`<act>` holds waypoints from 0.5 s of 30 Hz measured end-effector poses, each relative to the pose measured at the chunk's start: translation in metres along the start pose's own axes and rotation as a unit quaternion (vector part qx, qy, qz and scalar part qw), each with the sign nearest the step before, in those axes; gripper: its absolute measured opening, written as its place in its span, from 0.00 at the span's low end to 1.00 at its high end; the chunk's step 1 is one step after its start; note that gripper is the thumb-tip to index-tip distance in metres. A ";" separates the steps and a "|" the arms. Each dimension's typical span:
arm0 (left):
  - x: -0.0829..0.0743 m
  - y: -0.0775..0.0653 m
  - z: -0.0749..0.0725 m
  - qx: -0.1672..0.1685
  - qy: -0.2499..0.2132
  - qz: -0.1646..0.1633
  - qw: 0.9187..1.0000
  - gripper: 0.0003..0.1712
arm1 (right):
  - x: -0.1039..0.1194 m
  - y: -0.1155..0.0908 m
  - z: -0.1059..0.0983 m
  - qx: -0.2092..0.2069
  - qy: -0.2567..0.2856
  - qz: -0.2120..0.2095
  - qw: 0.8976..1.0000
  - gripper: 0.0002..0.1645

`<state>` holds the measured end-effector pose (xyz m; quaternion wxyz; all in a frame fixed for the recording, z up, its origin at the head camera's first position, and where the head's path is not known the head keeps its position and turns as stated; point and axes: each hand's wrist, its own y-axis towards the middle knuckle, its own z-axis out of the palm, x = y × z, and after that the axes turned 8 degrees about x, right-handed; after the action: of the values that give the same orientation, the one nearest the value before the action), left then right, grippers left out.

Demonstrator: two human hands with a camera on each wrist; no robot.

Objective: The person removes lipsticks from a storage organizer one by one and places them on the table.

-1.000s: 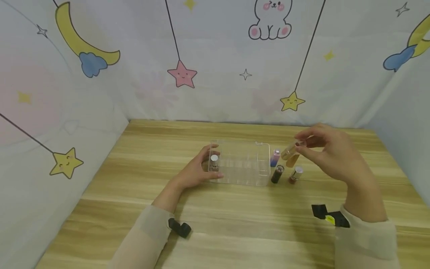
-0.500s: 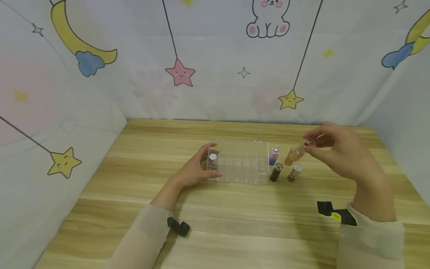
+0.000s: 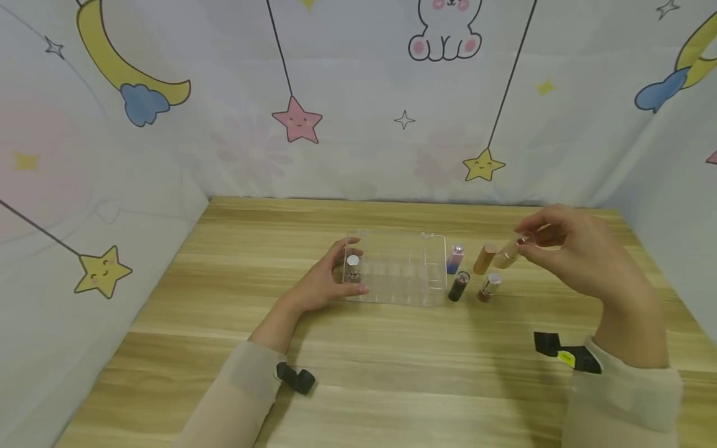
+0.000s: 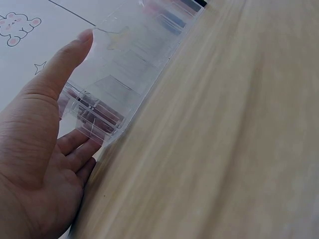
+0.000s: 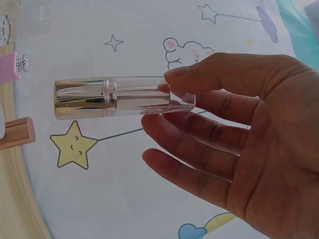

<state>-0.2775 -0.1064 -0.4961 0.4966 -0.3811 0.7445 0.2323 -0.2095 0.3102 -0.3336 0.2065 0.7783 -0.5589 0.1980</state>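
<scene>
My left hand (image 3: 319, 283) grips the left end of a clear plastic organizer box (image 3: 392, 303), with the thumb along the near side and fingers at the far side. Inside that end stands a silver-capped tube (image 3: 353, 266). My right hand (image 3: 577, 255) pinches the clear end of a lipstick tube (image 5: 79, 98), whose gold end points away from the palm. In the head view this tube tilts, with its lower end near the table; whether it touches cannot be told. Just left of it stands a copper-coloured tube (image 3: 484, 259).
Right of the box are a pink-and-blue tube (image 3: 455, 258), a dark tube (image 3: 459, 286) and a silver-capped reddish-brown tube (image 3: 490, 287). All are on a wooden table (image 3: 392, 373). A cartoon-printed cloth (image 3: 358, 168) hangs behind and at the sides.
My right hand has shifted rightward with the lipstick tube, away from the copper-coloured tube, which now shows fully. My left hand has kept its grip on the box.
</scene>
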 end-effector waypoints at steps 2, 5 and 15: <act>0.000 0.000 0.000 0.000 0.001 -0.003 1.000 0.59 | -0.001 -0.001 -0.001 0.001 -0.002 0.008 1.000 0.11; -0.001 0.000 0.000 -0.001 0.004 -0.005 1.000 0.59 | -0.003 -0.001 -0.002 0.005 -0.006 0.009 1.000 0.11; 0.001 0.001 0.000 0.001 -0.001 0.003 1.000 0.58 | -0.011 -0.004 -0.005 0.023 0.001 0.029 0.999 0.10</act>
<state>-0.2789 -0.1063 -0.4972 0.4966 -0.3787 0.7453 0.2334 -0.2096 0.3229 -0.3356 0.1838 0.7657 -0.5767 0.2176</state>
